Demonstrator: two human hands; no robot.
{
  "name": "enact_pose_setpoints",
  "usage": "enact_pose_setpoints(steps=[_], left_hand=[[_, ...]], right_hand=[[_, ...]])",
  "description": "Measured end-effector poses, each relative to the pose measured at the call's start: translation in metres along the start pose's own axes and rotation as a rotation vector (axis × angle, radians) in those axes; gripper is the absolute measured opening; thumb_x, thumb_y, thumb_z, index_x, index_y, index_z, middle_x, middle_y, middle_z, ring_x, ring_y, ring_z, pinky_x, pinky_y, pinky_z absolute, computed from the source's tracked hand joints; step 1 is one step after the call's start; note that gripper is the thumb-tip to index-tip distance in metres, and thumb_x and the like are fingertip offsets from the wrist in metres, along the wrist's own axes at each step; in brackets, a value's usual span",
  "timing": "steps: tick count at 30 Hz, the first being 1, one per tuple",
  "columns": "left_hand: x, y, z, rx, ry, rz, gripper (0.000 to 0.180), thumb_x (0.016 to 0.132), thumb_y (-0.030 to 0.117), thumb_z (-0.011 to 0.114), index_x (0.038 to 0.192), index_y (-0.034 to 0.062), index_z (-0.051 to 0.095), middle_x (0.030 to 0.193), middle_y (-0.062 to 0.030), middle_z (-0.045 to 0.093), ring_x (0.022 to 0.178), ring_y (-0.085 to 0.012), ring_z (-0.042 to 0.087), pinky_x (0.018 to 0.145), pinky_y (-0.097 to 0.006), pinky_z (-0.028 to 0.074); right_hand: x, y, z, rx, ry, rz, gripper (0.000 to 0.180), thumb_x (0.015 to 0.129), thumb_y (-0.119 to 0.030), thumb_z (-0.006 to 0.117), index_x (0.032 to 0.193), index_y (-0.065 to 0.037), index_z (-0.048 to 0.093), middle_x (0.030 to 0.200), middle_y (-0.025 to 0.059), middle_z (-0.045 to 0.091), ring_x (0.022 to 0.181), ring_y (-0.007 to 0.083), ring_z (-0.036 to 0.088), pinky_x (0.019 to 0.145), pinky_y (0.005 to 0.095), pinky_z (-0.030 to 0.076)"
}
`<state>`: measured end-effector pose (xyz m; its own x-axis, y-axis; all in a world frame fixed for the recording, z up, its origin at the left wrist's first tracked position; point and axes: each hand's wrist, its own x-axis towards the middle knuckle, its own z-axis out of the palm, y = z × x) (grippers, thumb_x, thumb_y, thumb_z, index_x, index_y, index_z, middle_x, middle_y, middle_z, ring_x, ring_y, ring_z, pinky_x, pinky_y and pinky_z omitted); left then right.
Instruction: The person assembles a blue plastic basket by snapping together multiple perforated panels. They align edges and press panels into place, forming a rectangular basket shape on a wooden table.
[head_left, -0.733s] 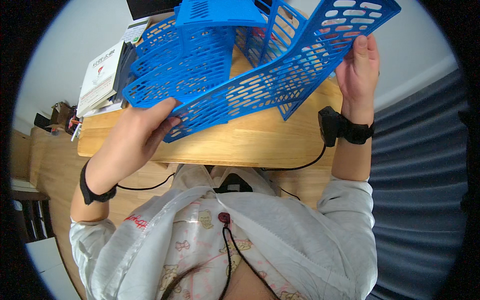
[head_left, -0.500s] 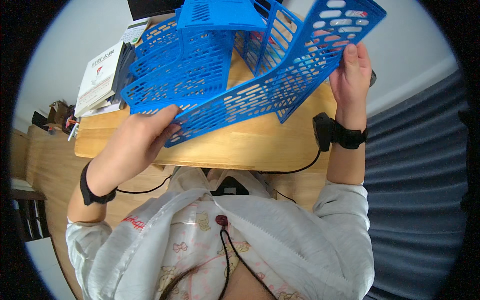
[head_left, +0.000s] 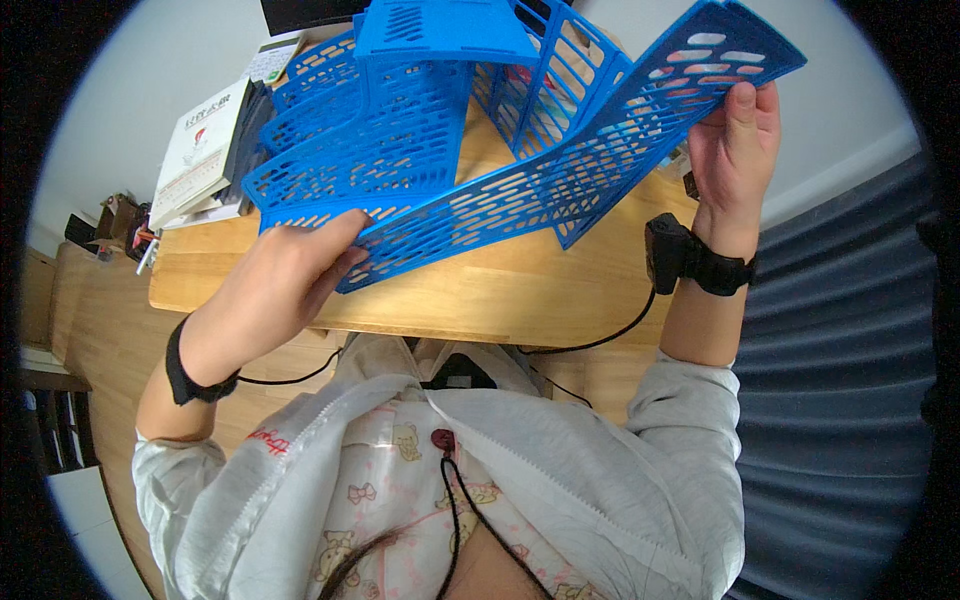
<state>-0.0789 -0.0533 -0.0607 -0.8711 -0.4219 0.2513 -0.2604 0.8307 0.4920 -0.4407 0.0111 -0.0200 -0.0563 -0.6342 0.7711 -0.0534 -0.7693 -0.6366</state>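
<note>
A blue perforated plastic file rack (head_left: 400, 150) spreads over the wooden desk, with several slotted dividers on its left and a raised piece at the top. My left hand (head_left: 295, 275) pinches the near lower corner of its long front panel (head_left: 490, 205), thumb on top. The panel slants up to the right, where my right hand (head_left: 738, 145) grips its far end from outside, thumb on the edge. Behind that panel stands another slotted section (head_left: 570, 80). The fingers of both hands are partly hidden.
A stack of books (head_left: 205, 145) sits at the desk's left, with a calculator (head_left: 272, 60) beyond it. The wooden desk's (head_left: 450, 305) front edge lies close to my body. A dark curtain (head_left: 840, 370) hangs at right. A black cable (head_left: 620, 335) runs from my right wrist strap.
My right hand has moved to the right, carrying the far end of the front panel with it. My left hand has shifted only slightly to the right.
</note>
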Motion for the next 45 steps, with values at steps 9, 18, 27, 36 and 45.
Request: enact_pose_setpoints(steps=[9,18,27,36,45], left_hand=[[0.001,-0.007,0.005,0.027,-0.032,0.038,0.011,0.083,0.004,0.053,0.09,0.0022,0.044,0.065,-0.0209,0.053,0.065,-0.0391,0.054,0.052,-0.044,0.039],[-0.003,-0.016,0.009,-0.002,-0.074,0.014,0.013,0.084,0.004,0.053,0.093,0.0023,0.044,0.067,-0.0213,0.053,0.065,-0.04,0.054,0.052,-0.044,0.039],[-0.006,-0.019,0.01,0.036,-0.031,0.062,0.018,0.083,0.004,0.053,0.1,0.0021,0.046,0.063,-0.0209,0.055,0.061,-0.0378,0.056,0.051,-0.044,0.04],[-0.002,-0.021,0.015,0.01,-0.036,0.05,0.017,0.083,0.004,0.053,0.098,0.0027,0.045,0.062,-0.0202,0.054,0.06,-0.038,0.055,0.05,-0.044,0.039],[-0.003,-0.024,0.016,-0.011,-0.06,0.036,0.016,0.083,0.004,0.053,0.097,0.0033,0.045,0.062,-0.0202,0.054,0.061,-0.0375,0.056,0.051,-0.044,0.04]], right_hand=[[-0.01,0.009,0.01,0.048,-0.009,0.043,0.035,0.091,-0.023,0.051,0.118,-0.001,0.045,0.109,0.015,0.058,0.098,0.0236,0.058,0.087,0.0352,0.047],[-0.006,0.005,0.024,0.078,-0.02,0.112,0.035,0.089,-0.022,0.055,0.114,0.001,0.048,0.105,0.0122,0.059,0.093,0.0186,0.059,0.081,0.03,0.048],[0.03,-0.022,0.029,-0.096,-0.177,0.095,0.037,0.087,-0.027,0.057,0.112,-0.002,0.048,0.098,0.0107,0.061,0.085,0.0171,0.061,0.076,0.0276,0.05],[0.019,-0.001,0.023,-0.13,0.036,0.022,0.029,0.089,-0.03,0.053,0.097,-0.003,0.049,0.081,0.0104,0.06,0.068,0.0213,0.064,0.061,0.0319,0.055],[0.017,0.01,0.019,-0.095,0.046,0.012,0.026,0.09,-0.029,0.051,0.093,-0.003,0.05,0.08,0.0109,0.061,0.066,0.0207,0.064,0.06,0.0306,0.054]])
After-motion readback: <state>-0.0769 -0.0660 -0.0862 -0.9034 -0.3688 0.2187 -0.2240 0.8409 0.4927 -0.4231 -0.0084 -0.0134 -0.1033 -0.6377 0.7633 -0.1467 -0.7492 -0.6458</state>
